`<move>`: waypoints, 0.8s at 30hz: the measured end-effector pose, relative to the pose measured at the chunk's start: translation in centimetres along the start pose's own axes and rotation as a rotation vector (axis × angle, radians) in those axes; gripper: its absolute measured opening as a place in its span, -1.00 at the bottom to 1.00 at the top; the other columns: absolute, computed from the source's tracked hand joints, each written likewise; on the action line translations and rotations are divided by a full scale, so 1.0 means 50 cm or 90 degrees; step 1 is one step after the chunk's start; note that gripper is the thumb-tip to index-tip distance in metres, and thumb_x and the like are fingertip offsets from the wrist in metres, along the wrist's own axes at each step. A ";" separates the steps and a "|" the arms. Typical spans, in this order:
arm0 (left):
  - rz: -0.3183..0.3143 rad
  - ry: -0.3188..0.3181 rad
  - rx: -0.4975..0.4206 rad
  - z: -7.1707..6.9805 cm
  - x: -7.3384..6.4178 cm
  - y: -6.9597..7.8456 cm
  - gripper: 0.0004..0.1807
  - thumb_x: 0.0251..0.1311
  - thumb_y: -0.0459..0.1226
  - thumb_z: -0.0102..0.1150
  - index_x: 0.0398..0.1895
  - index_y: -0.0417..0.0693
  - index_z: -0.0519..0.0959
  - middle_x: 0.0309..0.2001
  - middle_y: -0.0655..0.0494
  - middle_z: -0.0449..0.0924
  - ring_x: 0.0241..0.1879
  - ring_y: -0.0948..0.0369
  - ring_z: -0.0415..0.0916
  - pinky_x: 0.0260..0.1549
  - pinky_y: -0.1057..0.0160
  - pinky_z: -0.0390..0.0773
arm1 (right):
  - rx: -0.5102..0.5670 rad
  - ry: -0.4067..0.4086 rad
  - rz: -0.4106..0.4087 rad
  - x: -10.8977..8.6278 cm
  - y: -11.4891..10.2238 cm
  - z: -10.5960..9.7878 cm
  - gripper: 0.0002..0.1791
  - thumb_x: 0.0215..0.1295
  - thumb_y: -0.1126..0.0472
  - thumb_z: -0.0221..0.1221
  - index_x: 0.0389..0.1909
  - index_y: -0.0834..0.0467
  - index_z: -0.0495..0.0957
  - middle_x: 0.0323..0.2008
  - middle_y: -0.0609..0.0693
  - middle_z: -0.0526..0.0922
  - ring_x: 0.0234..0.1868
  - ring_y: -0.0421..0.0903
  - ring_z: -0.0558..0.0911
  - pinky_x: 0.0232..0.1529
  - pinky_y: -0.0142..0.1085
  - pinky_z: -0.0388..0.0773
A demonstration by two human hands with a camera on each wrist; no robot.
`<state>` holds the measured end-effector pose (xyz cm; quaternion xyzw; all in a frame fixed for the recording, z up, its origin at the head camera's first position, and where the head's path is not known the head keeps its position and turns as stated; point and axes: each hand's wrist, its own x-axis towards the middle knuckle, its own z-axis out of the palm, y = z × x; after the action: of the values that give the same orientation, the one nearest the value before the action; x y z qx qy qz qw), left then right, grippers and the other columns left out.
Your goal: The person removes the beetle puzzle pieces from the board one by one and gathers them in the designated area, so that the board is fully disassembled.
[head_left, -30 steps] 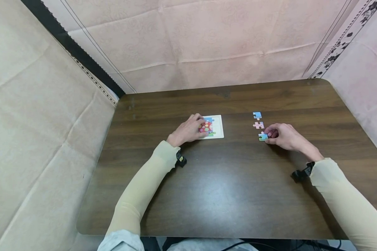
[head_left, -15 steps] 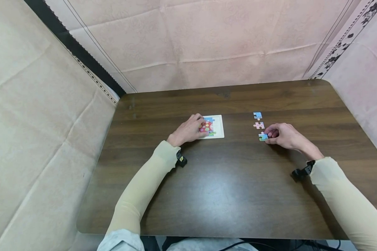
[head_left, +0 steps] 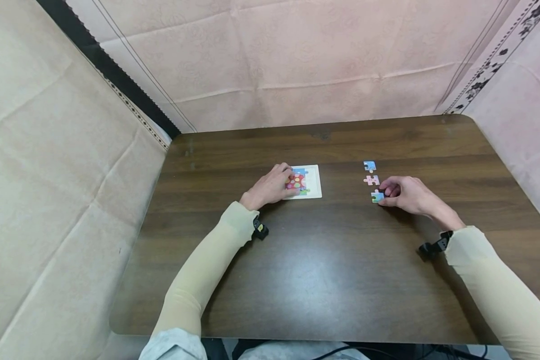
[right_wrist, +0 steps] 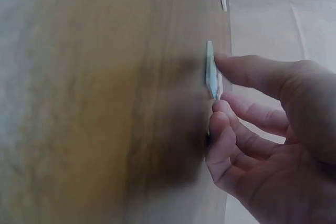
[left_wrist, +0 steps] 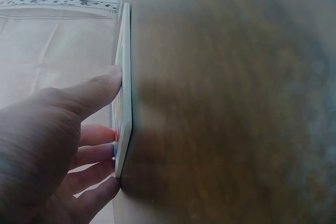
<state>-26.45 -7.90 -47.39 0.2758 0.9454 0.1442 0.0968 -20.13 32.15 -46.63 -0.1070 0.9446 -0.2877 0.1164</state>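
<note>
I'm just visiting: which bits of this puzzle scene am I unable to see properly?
Board's left side: head view, covered by the left hand.
Board's picture: left wrist view, nearly edge-on.
Board's far end: right wrist view, cut off by the top edge.
Loose pieces' fine print: head view, too small.

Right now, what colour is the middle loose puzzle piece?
The middle loose puzzle piece is mostly pink, seen best in the head view.

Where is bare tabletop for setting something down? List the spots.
Free: table between puzzle board and loose pieces; wide near stretch between the sleeves. Crowded: the board, partly under the left grip; the pieces, at the right grip.
</note>
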 end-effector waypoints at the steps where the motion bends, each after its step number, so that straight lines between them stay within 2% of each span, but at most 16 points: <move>1: 0.001 0.000 0.001 0.000 0.000 0.000 -0.36 0.46 0.08 0.38 0.38 -0.16 0.57 0.45 -0.05 0.42 0.35 0.04 0.38 0.34 0.06 0.60 | -0.003 0.007 0.003 0.000 -0.002 0.000 -0.57 0.36 0.11 0.52 0.10 0.27 0.67 -0.17 0.11 0.70 -0.19 -0.08 0.59 -0.15 -0.33 0.44; 4: 0.005 0.000 0.003 0.002 0.000 -0.001 -0.38 0.46 0.08 0.38 0.35 -0.16 0.57 0.44 -0.05 0.42 0.35 0.04 0.38 0.34 0.06 0.60 | -0.005 0.027 0.005 0.001 -0.010 -0.003 -0.56 0.38 0.06 0.50 0.09 0.26 0.67 -0.17 0.10 0.69 -0.19 -0.07 0.58 -0.18 -0.32 0.42; 9: 0.003 0.004 0.005 0.003 0.003 -0.003 -0.39 0.46 0.08 0.38 0.32 -0.16 0.59 0.42 -0.05 0.43 0.34 0.04 0.37 0.33 0.07 0.60 | 0.013 0.041 -0.013 0.013 -0.042 -0.007 -0.62 0.45 0.10 0.45 0.08 0.27 0.70 -0.14 0.15 0.71 -0.14 0.00 0.60 -0.21 -0.36 0.45; 16: 0.004 -0.001 -0.008 0.004 0.004 -0.007 -0.41 0.46 0.07 0.38 0.31 -0.15 0.59 0.38 -0.05 0.46 0.28 0.05 0.39 0.27 0.07 0.58 | 0.015 0.048 -0.057 0.055 -0.101 0.013 -0.74 0.48 0.18 0.41 0.03 0.25 0.74 -0.17 0.12 0.75 -0.15 -0.01 0.64 -0.21 -0.39 0.50; 24: 0.018 -0.002 -0.031 0.001 0.001 -0.009 -0.41 0.47 0.04 0.39 0.42 -0.04 0.62 0.48 -0.08 0.44 0.37 0.04 0.38 0.36 0.05 0.57 | 0.013 0.038 -0.101 0.110 -0.150 0.051 -0.81 0.48 0.25 0.38 -0.02 0.26 0.76 -0.22 0.13 0.77 -0.21 -0.03 0.63 -0.17 -0.33 0.50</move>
<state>-26.68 -8.23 -47.61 0.2869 0.9374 0.1685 0.1029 -23.63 23.28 -45.30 -0.1714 0.9334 -0.3084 0.0658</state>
